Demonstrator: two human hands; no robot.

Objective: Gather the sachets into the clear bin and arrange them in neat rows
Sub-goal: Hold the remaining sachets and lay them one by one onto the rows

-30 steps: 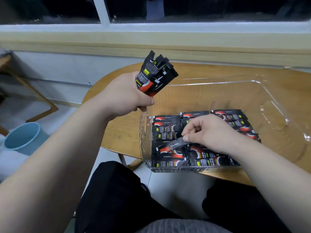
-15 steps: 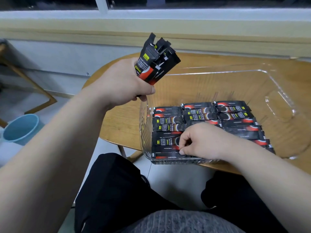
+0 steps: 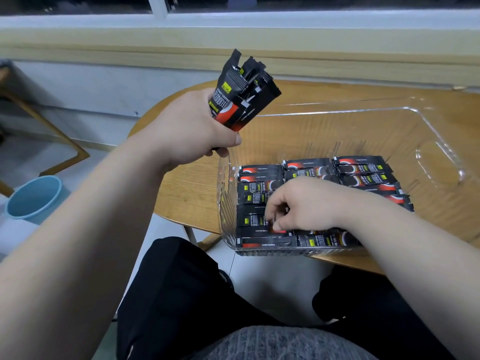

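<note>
Wooden table (image 3: 181,183) below a window, bearing the bin (image 3: 428,118). Flat sachets (image 3: 363,172) fill three rows across its near half. Palm down, the right hand (image 3: 306,206) sets curled fingertips (image 3: 270,216) on one sachet (image 3: 252,221) in the near-left row; whether it pinches or presses cannot be told. The sachet is best seated flush, edges parallel to its neighbours. Raised over the bin's left wall, the left hand (image 3: 187,131) grips a bundle (image 3: 244,94) upright.
</note>
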